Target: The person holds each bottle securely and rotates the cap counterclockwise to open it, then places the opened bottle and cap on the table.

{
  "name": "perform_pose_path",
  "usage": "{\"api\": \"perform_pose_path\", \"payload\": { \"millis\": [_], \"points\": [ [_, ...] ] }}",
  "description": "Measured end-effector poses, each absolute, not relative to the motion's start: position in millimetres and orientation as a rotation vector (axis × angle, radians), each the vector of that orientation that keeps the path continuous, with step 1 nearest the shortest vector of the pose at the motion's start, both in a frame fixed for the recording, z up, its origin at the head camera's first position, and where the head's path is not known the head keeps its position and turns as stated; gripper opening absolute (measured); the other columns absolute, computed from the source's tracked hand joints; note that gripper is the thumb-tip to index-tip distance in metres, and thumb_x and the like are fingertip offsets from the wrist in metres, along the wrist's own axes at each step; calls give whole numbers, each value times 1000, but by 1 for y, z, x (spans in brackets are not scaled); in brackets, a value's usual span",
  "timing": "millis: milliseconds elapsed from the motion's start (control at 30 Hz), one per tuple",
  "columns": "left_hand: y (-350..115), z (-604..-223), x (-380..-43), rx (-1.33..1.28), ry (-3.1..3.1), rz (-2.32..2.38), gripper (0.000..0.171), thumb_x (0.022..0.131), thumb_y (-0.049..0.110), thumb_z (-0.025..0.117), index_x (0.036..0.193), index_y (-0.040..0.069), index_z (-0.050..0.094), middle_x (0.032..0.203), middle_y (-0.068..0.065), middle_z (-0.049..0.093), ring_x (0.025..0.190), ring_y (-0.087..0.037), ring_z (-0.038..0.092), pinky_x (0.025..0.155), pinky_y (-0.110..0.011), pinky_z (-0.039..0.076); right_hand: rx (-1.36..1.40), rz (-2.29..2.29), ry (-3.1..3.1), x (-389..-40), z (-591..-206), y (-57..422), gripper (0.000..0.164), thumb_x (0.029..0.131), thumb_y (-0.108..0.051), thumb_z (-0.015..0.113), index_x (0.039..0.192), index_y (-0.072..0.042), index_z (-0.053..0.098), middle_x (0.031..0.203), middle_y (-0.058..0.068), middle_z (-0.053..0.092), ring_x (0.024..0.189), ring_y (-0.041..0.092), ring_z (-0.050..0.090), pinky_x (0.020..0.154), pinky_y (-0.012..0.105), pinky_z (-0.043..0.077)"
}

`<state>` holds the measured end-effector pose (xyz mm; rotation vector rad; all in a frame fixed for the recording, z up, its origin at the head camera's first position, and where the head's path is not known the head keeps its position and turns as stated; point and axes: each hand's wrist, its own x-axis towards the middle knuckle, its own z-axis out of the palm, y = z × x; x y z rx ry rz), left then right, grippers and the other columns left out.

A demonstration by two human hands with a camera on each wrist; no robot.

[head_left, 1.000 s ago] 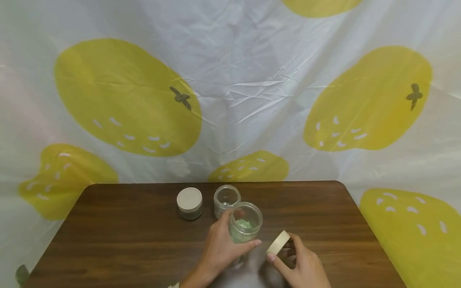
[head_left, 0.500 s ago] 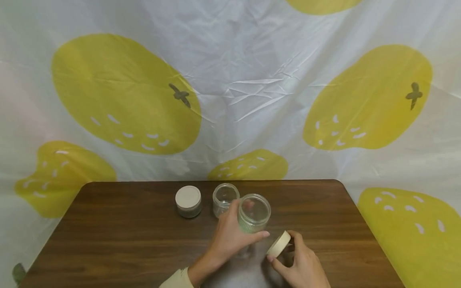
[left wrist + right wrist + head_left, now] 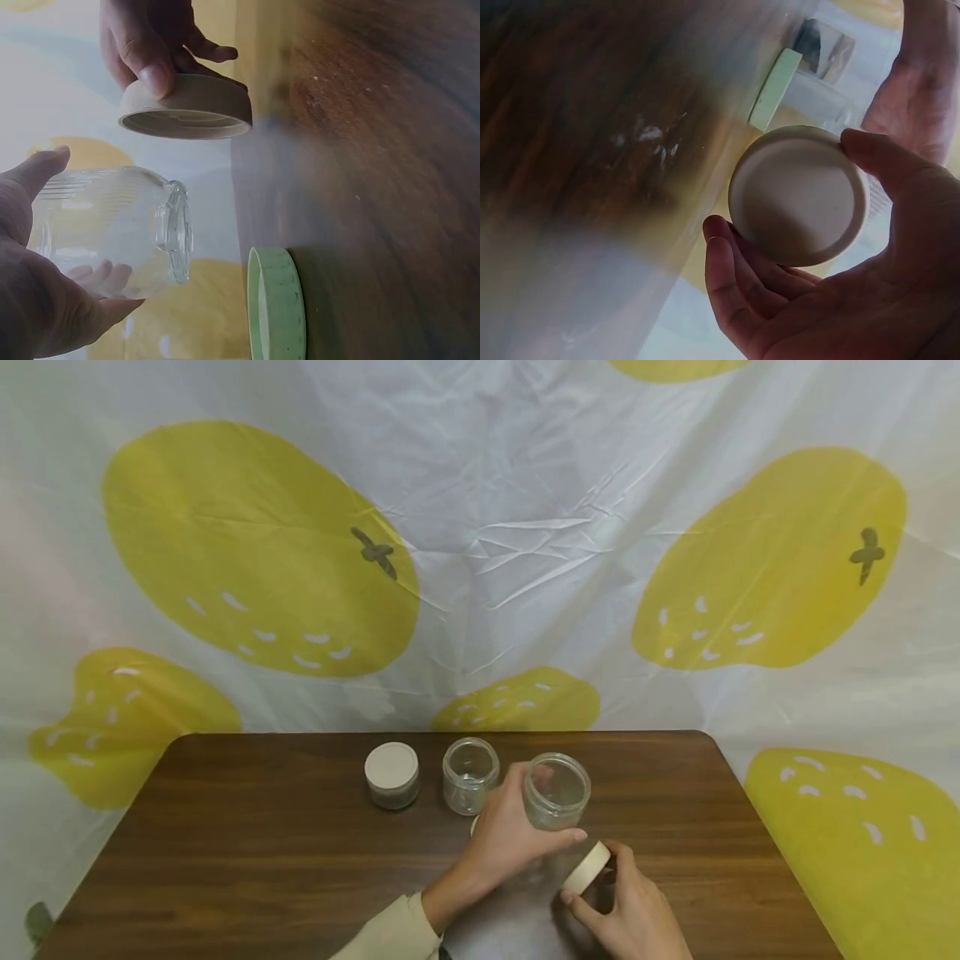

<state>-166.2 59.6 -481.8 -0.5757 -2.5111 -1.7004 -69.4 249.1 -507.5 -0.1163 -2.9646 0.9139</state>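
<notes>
Got a clear jar [image 3: 557, 797] gripped in left hand [image 3: 513, 831] — plus a cream lid [image 3: 587, 869] pinched in right hand [image 3: 637, 906], nearer and further right.

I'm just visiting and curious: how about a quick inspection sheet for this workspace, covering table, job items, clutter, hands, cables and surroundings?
Surface: brown wood-grain table, with a shiny glare near the hands.
Job's things: uncapped glass jar and pale lid, held apart.
Clutter: capped jar, open jar and green lid on the table.
Hands: left hand grips the glass jar; right hand holds the pale lid by its edge.
Cables: nothing seen.
Surroundings: white cloth printed with yellow fruit shapes behind the table.
</notes>
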Motion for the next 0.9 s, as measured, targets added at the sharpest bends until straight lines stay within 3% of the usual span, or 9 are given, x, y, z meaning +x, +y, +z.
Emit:
{"api": "perform_pose_path", "payload": {
  "millis": [267,500,900],
  "points": [
    [69,-484,-172,-558,-2537,-1722,85,68,51,97,134,19,53,132,3,70,118,-19,69,95,-34,56,-159,914,-2963,-71,-510,252,90,82,-51,88,141,1,44,114,17,73,94,27,74,76,45,61],
    [75,-484,-176,-503,-2552,-1733,82,69,47,97,133,20,55,128,5,71,114,-17,69,93,-34,56,-176,900,-2966,-75,-511,253,93,82,-55,86,143,1,43,121,19,73,95,28,74,78,48,60],
    [95,-496,-186,-537,-2543,-1692,79,68,43,99,129,18,54,128,0,71,116,-17,67,96,-31,54,-211,881,-2992,-80,-513,255,98,83,-58,84,144,4,39,116,22,72,89,29,73,74,51,58]
  ]
}}
